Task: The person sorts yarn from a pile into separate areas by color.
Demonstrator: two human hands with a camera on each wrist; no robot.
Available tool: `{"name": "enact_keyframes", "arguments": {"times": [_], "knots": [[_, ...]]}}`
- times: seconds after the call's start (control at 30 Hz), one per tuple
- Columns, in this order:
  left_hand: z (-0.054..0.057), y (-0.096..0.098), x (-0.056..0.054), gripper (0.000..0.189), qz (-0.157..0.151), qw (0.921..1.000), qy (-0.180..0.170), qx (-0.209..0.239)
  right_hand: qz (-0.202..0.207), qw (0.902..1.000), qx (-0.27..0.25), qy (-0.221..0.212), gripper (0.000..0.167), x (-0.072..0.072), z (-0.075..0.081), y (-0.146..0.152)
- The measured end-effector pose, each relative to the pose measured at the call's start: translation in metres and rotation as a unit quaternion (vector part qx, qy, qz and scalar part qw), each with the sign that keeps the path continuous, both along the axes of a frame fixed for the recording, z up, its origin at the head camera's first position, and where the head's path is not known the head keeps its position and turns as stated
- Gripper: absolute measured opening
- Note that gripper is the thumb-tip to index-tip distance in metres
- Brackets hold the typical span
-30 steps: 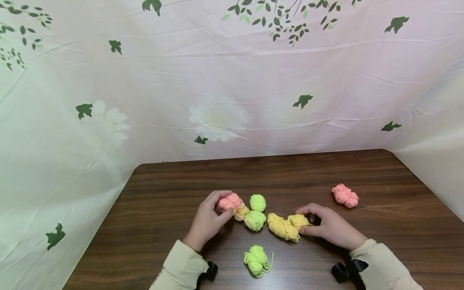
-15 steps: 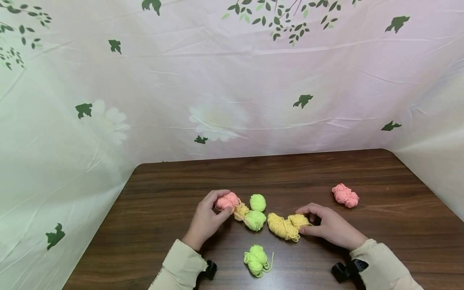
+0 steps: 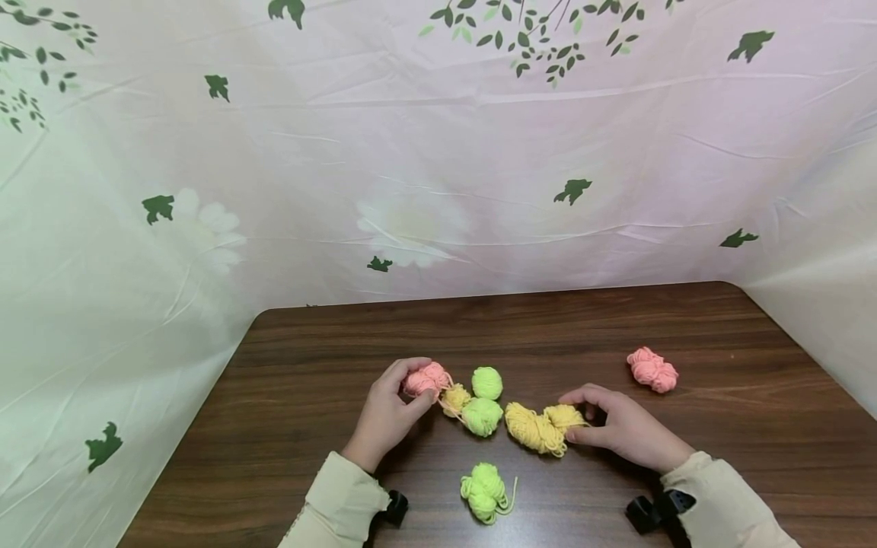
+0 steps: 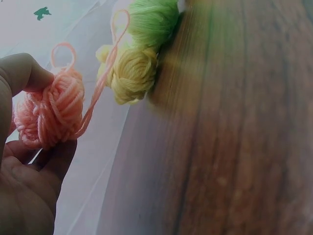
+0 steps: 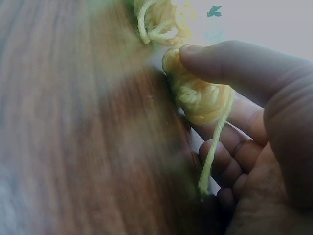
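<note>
At the left of the dark wood worktop (image 3: 294, 441), the person's left hand (image 3: 387, 415) has a narrow grip, thumb and fingers pinching a pink ball (image 3: 428, 380) of yarn. From that ball a pink strand (image 4: 100, 81) loops across to the small yellow ball (image 3: 455, 400) just right of it; I can't tell whether the pink yarn touches the wood.

Next along, the near green ball (image 3: 483, 417) touches the small yellow one, with the far green ball (image 3: 487, 383) right behind it. Much closer to the person, and apart from the rest, lies a loose green skein (image 3: 485, 493) with a tail curling off its right side.

Then comes a two-lobed yellow skein (image 3: 537, 430), its right end pinched in the narrow grip of the right hand (image 3: 626, 430), a loose end (image 5: 210, 161) hanging by the palm. Farthest right, well back and by itself, sits a pink skein (image 3: 652, 370).
</note>
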State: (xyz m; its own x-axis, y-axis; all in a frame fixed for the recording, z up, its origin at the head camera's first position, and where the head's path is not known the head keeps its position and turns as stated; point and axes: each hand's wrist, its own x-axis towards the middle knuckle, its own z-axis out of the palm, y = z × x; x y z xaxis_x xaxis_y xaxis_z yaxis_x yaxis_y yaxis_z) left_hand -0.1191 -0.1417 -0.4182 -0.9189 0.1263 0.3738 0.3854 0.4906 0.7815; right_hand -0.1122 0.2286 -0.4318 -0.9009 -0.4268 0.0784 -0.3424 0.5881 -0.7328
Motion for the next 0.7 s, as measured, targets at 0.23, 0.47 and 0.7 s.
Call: {"name": "enact_keyframes", "arguments": {"times": [0.23,0.47,0.7], "knots": [[0.0009,-0.0012,-0.0005,0.043,0.007,0.9999,-0.007,0.002,-0.001,1.0000,0.000,-0.001,0.040,0.0001,-0.0003,-0.0003],[-0.0002,-0.0027,-0.0022,0.042,0.013,0.9999,-0.011,0.001,-0.002,1.0000,-0.003,-0.004,0.040,0.0005,0.0002,-0.0003],[-0.0023,-0.0056,-0.0047,0.041,0.022,0.9997,-0.005,0.003,-0.003,1.0000,0.000,-0.001,0.039,0.0003,-0.0003,-0.0007]]}}
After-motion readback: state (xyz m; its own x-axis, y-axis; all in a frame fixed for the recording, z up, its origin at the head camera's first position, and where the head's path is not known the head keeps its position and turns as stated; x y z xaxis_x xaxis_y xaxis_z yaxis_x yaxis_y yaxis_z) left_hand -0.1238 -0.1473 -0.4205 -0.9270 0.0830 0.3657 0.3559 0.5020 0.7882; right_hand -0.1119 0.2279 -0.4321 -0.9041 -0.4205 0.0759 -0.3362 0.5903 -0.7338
